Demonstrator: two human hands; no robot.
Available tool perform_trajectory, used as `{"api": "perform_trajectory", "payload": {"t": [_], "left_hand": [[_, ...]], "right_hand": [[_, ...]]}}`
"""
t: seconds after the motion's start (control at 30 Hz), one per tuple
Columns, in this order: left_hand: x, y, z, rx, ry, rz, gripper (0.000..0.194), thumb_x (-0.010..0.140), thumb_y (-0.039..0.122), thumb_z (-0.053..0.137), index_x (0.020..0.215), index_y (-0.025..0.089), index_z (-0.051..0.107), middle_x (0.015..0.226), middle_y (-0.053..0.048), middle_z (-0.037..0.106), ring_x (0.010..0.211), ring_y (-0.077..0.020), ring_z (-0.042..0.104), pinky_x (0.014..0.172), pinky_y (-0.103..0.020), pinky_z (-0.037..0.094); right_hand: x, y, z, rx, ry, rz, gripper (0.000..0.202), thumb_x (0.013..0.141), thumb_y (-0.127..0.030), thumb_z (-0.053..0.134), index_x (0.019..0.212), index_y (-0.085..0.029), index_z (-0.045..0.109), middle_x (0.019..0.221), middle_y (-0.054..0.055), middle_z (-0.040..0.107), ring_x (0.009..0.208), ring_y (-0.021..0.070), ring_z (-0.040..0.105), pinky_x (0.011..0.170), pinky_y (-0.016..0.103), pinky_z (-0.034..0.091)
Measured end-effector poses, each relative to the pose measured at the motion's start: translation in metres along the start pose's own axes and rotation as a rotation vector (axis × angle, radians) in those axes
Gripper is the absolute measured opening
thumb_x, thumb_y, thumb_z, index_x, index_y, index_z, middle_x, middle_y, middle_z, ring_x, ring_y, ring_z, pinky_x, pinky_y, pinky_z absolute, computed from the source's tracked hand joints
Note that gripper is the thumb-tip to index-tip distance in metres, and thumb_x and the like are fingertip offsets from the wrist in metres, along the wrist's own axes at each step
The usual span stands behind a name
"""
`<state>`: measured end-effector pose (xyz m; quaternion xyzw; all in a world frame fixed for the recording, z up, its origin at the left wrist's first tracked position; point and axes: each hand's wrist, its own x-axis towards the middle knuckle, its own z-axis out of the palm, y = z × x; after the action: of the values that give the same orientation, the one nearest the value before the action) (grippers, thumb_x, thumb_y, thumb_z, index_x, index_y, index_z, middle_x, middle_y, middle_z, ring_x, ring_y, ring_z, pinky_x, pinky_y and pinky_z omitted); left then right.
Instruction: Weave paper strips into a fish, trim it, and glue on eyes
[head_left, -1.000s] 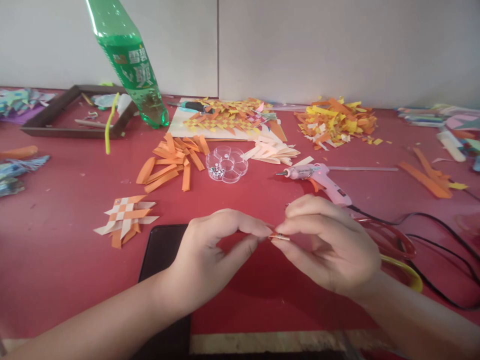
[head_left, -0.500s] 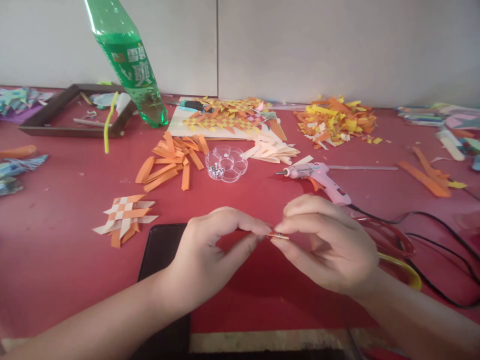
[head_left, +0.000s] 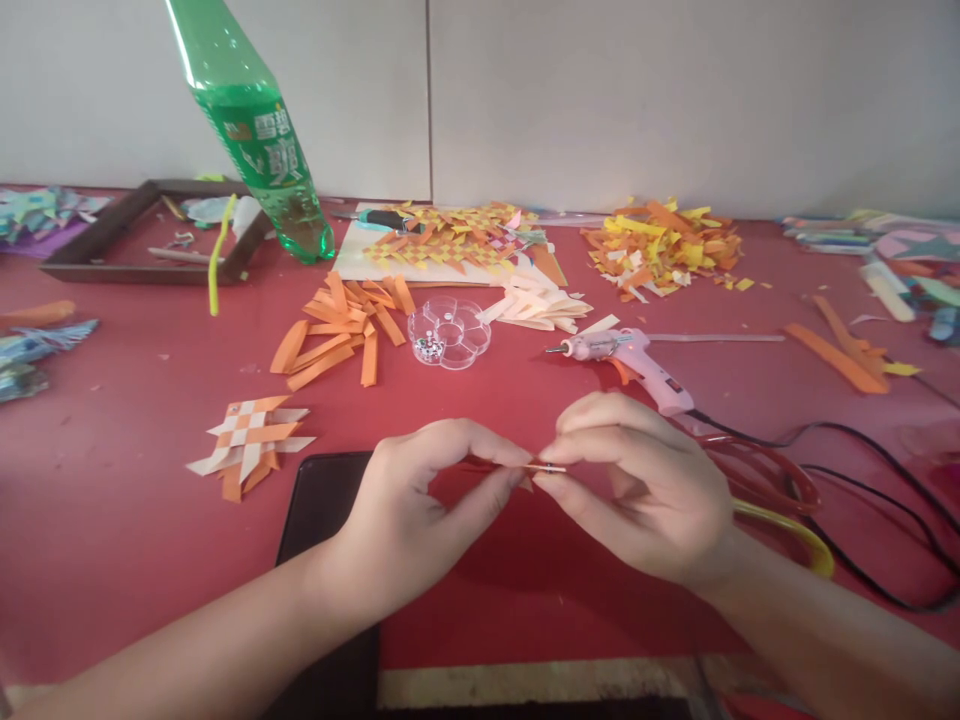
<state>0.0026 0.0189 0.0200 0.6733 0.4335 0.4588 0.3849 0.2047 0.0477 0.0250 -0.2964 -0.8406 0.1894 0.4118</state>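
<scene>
Between the fingertips of both hands is a thin folded paper strip (head_left: pixel 541 467), orange and pale, seen nearly edge-on. My left hand (head_left: pixel 431 500) pinches its left end between thumb and fingers. The thumb and forefinger of my right hand (head_left: pixel 641 490) pinch the right end, where a small dark spot shows. To the left lies a woven orange-and-cream paper fish (head_left: pixel 251 440). Beyond the hands are a clear flower-shaped tray (head_left: pixel 465 345) with small googly eyes in one compartment, and a pink glue gun (head_left: pixel 634 360) on its side.
Orange strips (head_left: pixel 337 330) and cream strips (head_left: pixel 536 303) lie behind. Farther back are a paper scrap pile (head_left: pixel 667 245), a leaning green bottle (head_left: pixel 262 150) and a dark frame (head_left: pixel 90 270). A black phone-like slab (head_left: pixel 322 500) lies under my left forearm; cables (head_left: pixel 870 430) run at right.
The view has shifted slightly. The paper strip has tilted a little flatter and both hands still pinch it; my right hand has moved slightly left.
</scene>
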Motion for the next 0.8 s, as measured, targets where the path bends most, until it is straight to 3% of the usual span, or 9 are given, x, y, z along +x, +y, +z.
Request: {"api": "perform_trajectory", "payload": {"t": [0.2, 0.8], "left_hand": [[0.0001, 0.0001, 0.0015, -0.089, -0.002, -0.092, 0.01, 0.085, 0.012, 0.066, 0.09, 0.021, 0.067, 0.084, 0.005, 0.075, 0.078, -0.0059, 0.071, 0.076, -0.011, 0.054], [0.0022, 0.0012, 0.0005, -0.057, -0.015, -0.098, 0.007, 0.084, 0.015, 0.067, 0.088, 0.02, 0.069, 0.082, 0.001, 0.074, 0.075, -0.0089, 0.07, 0.073, -0.016, 0.056]], "right_hand": [[0.0005, 0.0009, 0.0003, 0.011, 0.0, 0.027, 0.027, 0.077, -0.02, 0.076, 0.101, -0.02, 0.065, 0.088, 0.003, 0.064, 0.079, 0.0161, 0.064, 0.07, 0.03, 0.055], [0.0022, 0.0009, 0.0012, 0.049, -0.003, 0.045, 0.019, 0.078, -0.009, 0.068, 0.093, -0.019, 0.064, 0.083, 0.002, 0.062, 0.074, 0.0131, 0.062, 0.065, 0.027, 0.053]]}}
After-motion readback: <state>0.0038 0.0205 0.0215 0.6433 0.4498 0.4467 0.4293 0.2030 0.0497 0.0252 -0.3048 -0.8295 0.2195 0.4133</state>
